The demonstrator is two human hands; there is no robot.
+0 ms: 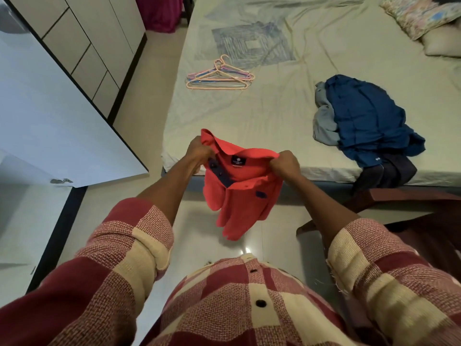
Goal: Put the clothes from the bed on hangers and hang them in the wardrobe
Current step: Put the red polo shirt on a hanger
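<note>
A red polo shirt with a dark button placket hangs in the air over the floor, just in front of the bed's near edge. My left hand grips its collar on the left side, and my right hand grips the collar on the right. A small stack of pink and blue plastic hangers lies on the bed further back. A heap of blue, grey and dark clothes sits at the bed's near right edge. An open white wardrobe door stands at the left.
Drawer fronts of a cabinet line the left wall beyond the door. A dark wooden chair stands at the right by the bed. Pillows lie at the far right. Pale tiled floor runs between bed and wardrobe.
</note>
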